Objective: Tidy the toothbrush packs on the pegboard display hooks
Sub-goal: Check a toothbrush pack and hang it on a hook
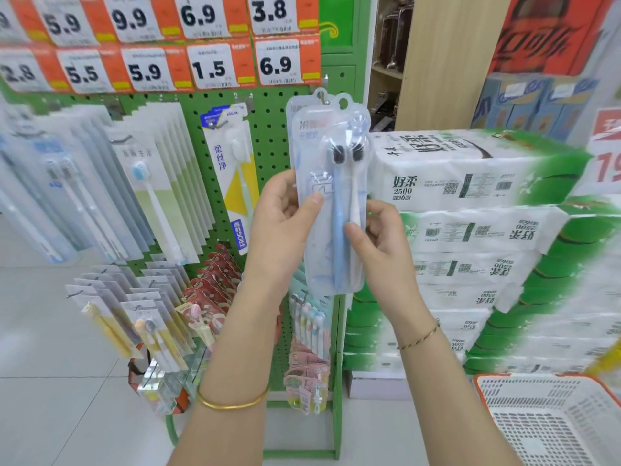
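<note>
I have the pack [331, 196] pinched in both hands in front of the right column of the pegboard [268, 129]. The left hand [285, 223] curls round its left edge with the thumb on the front. The right hand [376, 237] grips the right edge lower down, thumb on the white handle. It is a clear twin blister, one blue brush and one white, both dark-headed.

Its hang hole sits just beside the hook [322, 95], and I judge it is not threaded on. A second pack [295, 116] of the same kind hangs there behind it. So this peg is mid-job: one pack to seat, then straighten. The long rows [148, 183] to the left look fanned but orderly. The lower packs [151, 331] look more crowded, so I reckon those are left to do.

The price tags [211, 67] above read 5.9, 9.9, 6.9, 3.8, then 2.8, 5.5, 5.9, 1.5, 6.9. The yellow-and-white pack [232, 183] says FROG and 柔丝净. The tissue bales [470, 183] to the right read 好柔 2500. The print on my own pack is too blurred to read.
</note>
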`<state>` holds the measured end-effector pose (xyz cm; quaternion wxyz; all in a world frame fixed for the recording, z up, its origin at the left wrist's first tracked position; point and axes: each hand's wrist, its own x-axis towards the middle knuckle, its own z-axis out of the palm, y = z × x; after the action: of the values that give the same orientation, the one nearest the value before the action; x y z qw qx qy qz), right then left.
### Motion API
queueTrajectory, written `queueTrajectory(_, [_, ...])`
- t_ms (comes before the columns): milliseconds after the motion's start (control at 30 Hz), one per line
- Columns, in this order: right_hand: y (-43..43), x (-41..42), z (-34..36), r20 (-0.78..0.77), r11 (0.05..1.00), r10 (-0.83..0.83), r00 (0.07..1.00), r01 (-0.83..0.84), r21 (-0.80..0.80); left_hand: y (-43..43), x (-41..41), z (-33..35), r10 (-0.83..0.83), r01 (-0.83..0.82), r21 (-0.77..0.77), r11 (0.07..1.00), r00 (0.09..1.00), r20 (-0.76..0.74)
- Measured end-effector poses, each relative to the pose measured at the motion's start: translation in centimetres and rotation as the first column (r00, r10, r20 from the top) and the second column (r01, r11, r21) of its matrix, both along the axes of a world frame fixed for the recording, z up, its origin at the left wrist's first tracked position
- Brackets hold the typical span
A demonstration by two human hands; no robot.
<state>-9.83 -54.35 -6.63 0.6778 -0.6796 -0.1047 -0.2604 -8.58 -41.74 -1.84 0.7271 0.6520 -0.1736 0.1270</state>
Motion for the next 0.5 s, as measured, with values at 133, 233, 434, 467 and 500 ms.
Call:
queueTrajectory(133, [0.6,1.1,0.6,-0.011,1.0,0.005,1.0,-0.005,-0.026,0.4,1.0,0.3,0.035,-0.035,0.016,0.999,0.999,-0.018])
queueTrajectory(233, [0.8,1.8,0.5,-0.022,1.0,0.0,1.0,0.0,-0.029,0.5,1.5,0.5,0.045,-0.044,0.013,0.999,0.998,-0.039])
queueTrajectory(434, [0.7,3.1,0.5,-0.028,0.998,-0.017,0.999,0.015,-0.056,0.7,2.7,0.4,0.049,-0.048,0.019,0.999,0.997,-0.059])
queueTrajectory(467, [0.7,3.5,0.4,-0.034,0.997,-0.027,0.999,0.025,-0.066,0.6,3.0,0.4,0.054,-0.052,0.032,0.998,0.997,-0.062])
queueTrajectory(500, [0.7,4.0,0.3,-0.044,0.997,-0.036,0.998,0.033,-0.074,0.6,3.3,0.4,0.058,-0.055,0.05,0.997,0.996,-0.069])
